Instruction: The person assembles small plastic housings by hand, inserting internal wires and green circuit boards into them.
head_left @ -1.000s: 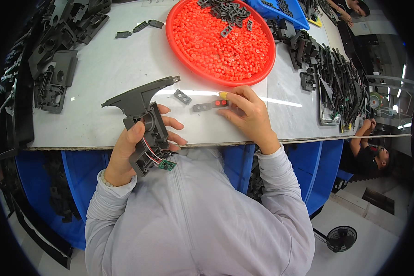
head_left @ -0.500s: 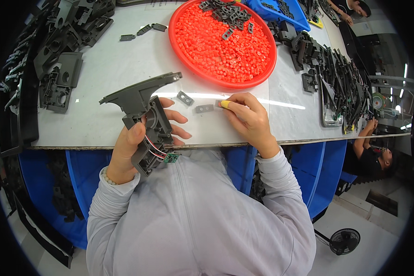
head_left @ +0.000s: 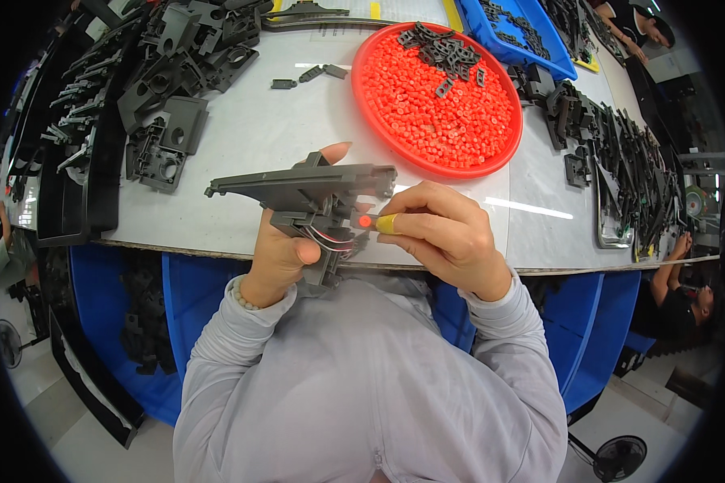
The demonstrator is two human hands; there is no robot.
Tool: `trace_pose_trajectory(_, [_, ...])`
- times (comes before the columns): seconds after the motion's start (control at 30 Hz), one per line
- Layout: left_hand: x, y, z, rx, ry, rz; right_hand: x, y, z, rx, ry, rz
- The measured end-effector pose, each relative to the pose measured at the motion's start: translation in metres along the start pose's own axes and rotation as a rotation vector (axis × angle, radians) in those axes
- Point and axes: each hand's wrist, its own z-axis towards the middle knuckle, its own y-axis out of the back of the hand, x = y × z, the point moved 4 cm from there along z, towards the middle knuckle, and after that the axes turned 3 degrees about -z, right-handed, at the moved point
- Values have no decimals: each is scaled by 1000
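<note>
My left hand [head_left: 280, 248] is closed around a dark grey plastic housing [head_left: 298, 189]. Its long flat flange lies nearly level, and thin red and white wires [head_left: 329, 241] run along its lower part. Between the fingertips of my right hand [head_left: 455, 233] is a small grey plate with a red round piece [head_left: 365, 220] in it. That plate is right beside the housing's right side; whether they touch I cannot tell. A yellow cover [head_left: 387, 224] wraps one right fingertip. The housing hides part of the tabletop behind it.
Beyond my hands stands a red round tray [head_left: 517, 149] of small red pieces with dark plates heaped on top. Three dark parts [head_left: 309, 74] lie left of it. Grey housings [head_left: 169, 137] pile up at left, dark strips [head_left: 632, 169] at right. A blue bin [head_left: 568, 71] stands far right.
The housing has turned so its flange is more level. My right hand has lifted the small plate off the table and brought it against or close to the housing. The view has shifted.
</note>
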Motion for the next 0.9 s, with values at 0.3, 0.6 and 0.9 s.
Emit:
trace_pose_trajectory(0.3, [-7,-8,3,97,-115,-20,6,-4,1,157,-6,-128])
trace_pose_trajectory(0.6, [-10,-8,5,106,-144,54,5,1,11,206,30,-132])
trace_pose_trajectory(0.9, [-9,-7,8,128,-161,86,2,-1,10,164,-85,-115])
